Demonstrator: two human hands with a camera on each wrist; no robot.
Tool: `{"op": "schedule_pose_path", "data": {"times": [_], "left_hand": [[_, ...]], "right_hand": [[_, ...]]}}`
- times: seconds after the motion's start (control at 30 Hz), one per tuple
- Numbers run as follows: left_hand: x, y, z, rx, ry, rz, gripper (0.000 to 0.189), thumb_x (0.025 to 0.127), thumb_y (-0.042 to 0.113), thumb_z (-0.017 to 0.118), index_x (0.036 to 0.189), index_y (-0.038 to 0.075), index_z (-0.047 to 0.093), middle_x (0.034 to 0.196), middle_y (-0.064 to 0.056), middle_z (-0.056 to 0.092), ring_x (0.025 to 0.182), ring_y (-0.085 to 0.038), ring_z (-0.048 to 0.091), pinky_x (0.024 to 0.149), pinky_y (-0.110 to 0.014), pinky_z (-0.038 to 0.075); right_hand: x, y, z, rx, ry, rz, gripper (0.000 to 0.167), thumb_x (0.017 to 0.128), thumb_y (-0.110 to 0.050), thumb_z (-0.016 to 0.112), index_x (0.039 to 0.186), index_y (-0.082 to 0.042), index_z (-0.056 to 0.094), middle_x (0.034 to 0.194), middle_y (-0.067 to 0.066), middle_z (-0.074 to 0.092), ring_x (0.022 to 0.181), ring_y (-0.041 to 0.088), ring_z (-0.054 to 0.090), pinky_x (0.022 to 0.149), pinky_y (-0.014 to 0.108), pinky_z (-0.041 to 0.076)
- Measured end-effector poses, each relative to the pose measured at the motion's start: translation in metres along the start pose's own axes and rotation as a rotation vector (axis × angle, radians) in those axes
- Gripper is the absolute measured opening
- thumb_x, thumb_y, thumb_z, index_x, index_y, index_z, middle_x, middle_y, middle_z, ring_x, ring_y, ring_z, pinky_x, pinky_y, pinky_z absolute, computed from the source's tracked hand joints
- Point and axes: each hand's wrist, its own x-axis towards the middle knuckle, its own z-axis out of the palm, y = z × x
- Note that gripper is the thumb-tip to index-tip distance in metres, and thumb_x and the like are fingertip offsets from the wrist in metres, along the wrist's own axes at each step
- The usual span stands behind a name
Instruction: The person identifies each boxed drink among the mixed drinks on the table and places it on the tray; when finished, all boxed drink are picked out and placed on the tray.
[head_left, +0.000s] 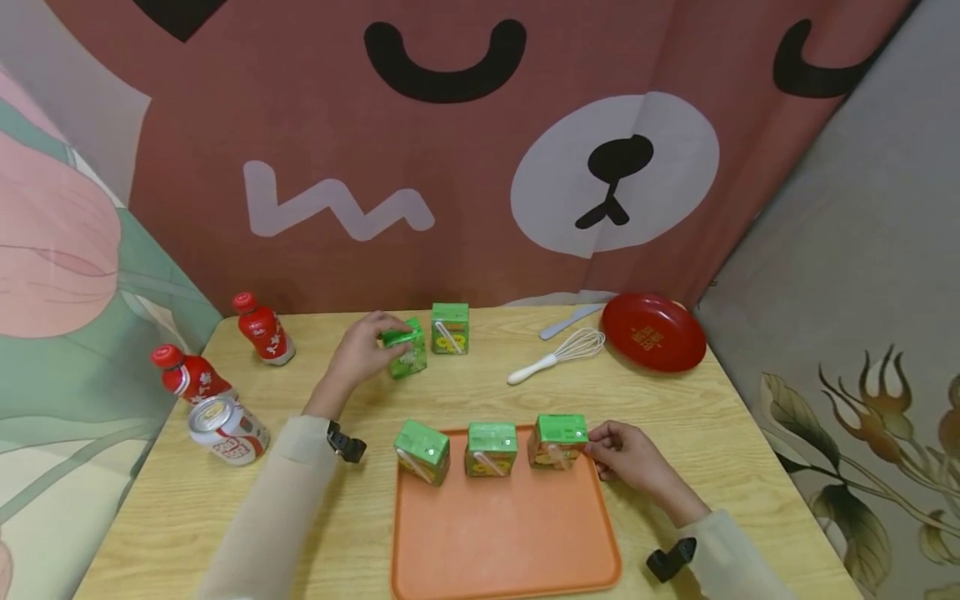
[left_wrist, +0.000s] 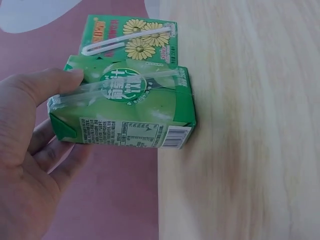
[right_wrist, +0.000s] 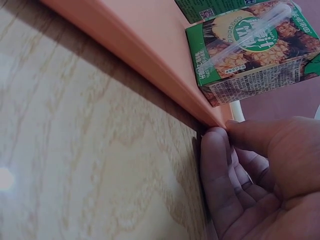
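Observation:
At the back of the table my left hand point(head_left: 362, 352) grips a green juice box point(head_left: 408, 360) by its top. Seen from the left wrist, the thumb lies on one side of this upright juice box point(left_wrist: 125, 112) and fingers are on the other. Close beside it stands a second juice box point(head_left: 450, 330) with a flower print. My right hand point(head_left: 633, 458) pinches the right rim of the orange tray point(head_left: 502, 533), which the right wrist view shows between thumb and forefinger. Near those fingers, a pineapple juice box point(right_wrist: 255, 47) stands on the tray.
Two more juice boxes point(head_left: 491, 450) stand along the tray's far side. Two red bottles point(head_left: 262, 332) and a can point(head_left: 228, 432) are at the left. A whisk point(head_left: 558, 357), a knife point(head_left: 570, 321) and a red plate point(head_left: 652, 333) lie at the back right.

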Motion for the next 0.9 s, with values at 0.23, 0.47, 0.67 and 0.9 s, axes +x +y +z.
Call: {"op": "schedule_pose_path", "data": {"times": [0.23, 0.47, 0.67, 0.9], "left_hand": [[-0.030, 0.008, -0.021, 0.039, 0.022, 0.049, 0.024, 0.089, 0.019, 0.082, 0.112, 0.014, 0.078, 0.116, -0.002, 0.064, 0.102, -0.025, 0.061, 0.084, -0.051, 0.051], [-0.075, 0.023, -0.039, 0.040, 0.091, 0.190, 0.025, 0.083, 0.010, 0.086, 0.107, 0.011, 0.080, 0.113, -0.002, 0.068, 0.102, -0.024, 0.065, 0.077, -0.047, 0.055], [-0.121, 0.040, -0.044, 0.091, 0.056, 0.133, 0.033, 0.083, 0.015, 0.087, 0.114, 0.017, 0.077, 0.114, 0.006, 0.067, 0.102, -0.015, 0.065, 0.076, -0.042, 0.056], [-0.164, 0.053, -0.042, 0.092, 0.070, 0.138, 0.039, 0.077, 0.011, 0.091, 0.113, 0.018, 0.078, 0.114, 0.009, 0.066, 0.098, -0.011, 0.065, 0.077, -0.036, 0.057]], "right_hand": [[0.000, 0.002, 0.001, 0.005, -0.001, 0.013, 0.019, 0.099, -0.004, 0.066, 0.112, 0.007, 0.059, 0.087, 0.013, 0.063, 0.071, 0.021, 0.061, 0.058, 0.033, 0.057], [-0.001, 0.002, -0.003, -0.002, -0.004, 0.002, 0.020, 0.099, -0.005, 0.067, 0.112, 0.008, 0.059, 0.089, 0.013, 0.063, 0.072, 0.021, 0.061, 0.059, 0.033, 0.057], [-0.002, 0.002, -0.001, 0.008, -0.008, -0.005, 0.019, 0.099, -0.005, 0.066, 0.112, 0.008, 0.059, 0.086, 0.013, 0.062, 0.071, 0.022, 0.061, 0.059, 0.033, 0.057], [-0.002, -0.001, 0.001, 0.013, -0.016, -0.015, 0.019, 0.100, -0.006, 0.066, 0.113, 0.007, 0.060, 0.086, 0.013, 0.062, 0.071, 0.021, 0.060, 0.058, 0.033, 0.057]]}}
